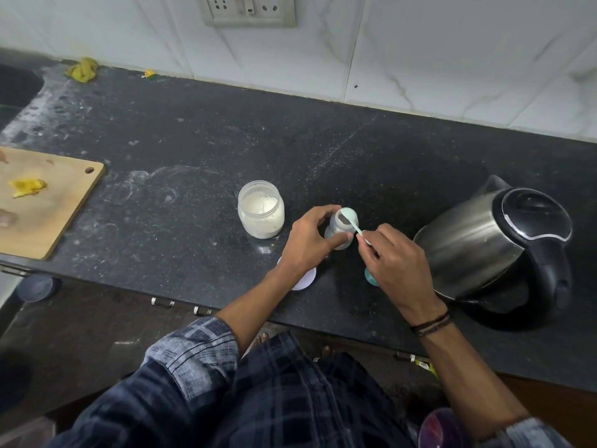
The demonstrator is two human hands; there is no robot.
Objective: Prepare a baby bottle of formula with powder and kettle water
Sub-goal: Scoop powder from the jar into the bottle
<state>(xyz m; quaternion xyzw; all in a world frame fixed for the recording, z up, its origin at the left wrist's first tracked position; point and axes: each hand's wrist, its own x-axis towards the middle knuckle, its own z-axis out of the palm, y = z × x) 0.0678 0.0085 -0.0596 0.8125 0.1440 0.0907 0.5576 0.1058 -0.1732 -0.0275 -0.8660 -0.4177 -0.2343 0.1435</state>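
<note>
Bottle point(340, 232) near counter's front edge, left grip point(308, 240) clasping it, right grip point(395, 261) pinching spoon point(352, 223) over its mouth

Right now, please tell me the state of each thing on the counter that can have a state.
Jar: open, powder inside.
Bottle: upright, open, no teat on.
Scoop: over the bottle mouth.
Kettle: lid shut, standing on the counter.
Left hand: holding the bottle.
Right hand: holding the scoop.
Jar lid: off, flat on the counter.
</note>
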